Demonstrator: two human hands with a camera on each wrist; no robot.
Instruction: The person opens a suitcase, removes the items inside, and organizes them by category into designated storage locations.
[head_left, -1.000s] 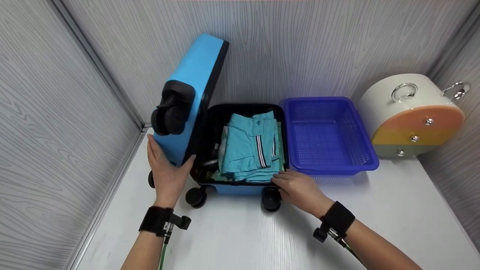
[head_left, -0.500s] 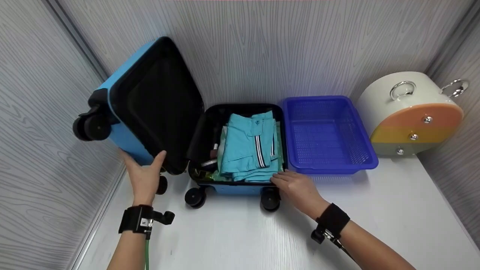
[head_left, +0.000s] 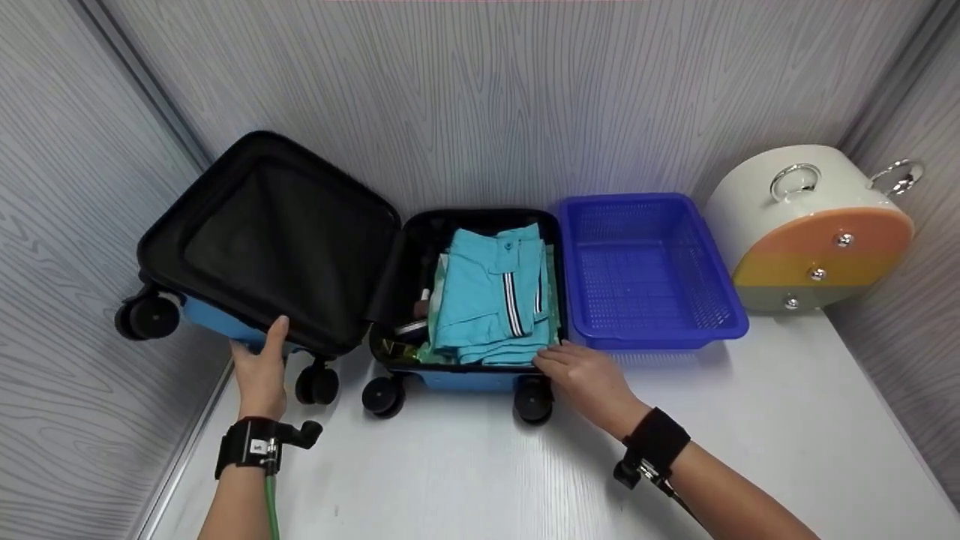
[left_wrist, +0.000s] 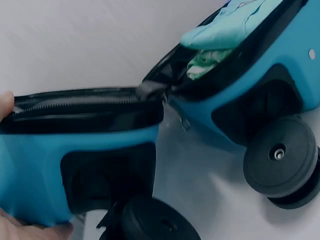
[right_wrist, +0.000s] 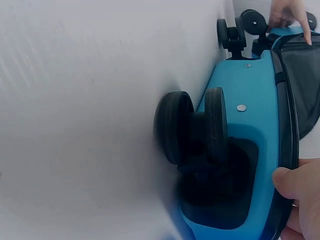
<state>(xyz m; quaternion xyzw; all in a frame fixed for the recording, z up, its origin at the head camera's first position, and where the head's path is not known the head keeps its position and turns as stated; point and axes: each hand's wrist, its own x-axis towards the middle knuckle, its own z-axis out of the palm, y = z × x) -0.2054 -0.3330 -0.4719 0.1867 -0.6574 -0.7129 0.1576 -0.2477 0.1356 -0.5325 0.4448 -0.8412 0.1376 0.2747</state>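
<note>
A blue suitcase (head_left: 472,381) with black wheels lies spread at its hinge on the white table. My left hand (head_left: 259,379) grips the front edge of its tilted lid (head_left: 300,247), thumb over the black rim and fingers beneath the blue shell. The lid's black inside faces up, and its outer side is raised. My right hand (head_left: 589,379) holds the front right rim of the base; in the right wrist view the thumb (right_wrist: 286,182) presses the zipper edge from outside. Folded turquoise shorts (head_left: 487,292) lie stacked in the base, with small items, partly hidden, at their left.
Right beside the suitcase stands a blue plastic basket (head_left: 739,330). Farther right is a white rounded drawer box (head_left: 780,180) with striped front and metal rings. Grey wood-grain walls (head_left: 480,97) rise behind and at both sides.
The suitcase lid has swung from nearly upright down to the left, showing its black inside. My left hand has moved left and lower with it. My right hand stays at the base's rim.
</note>
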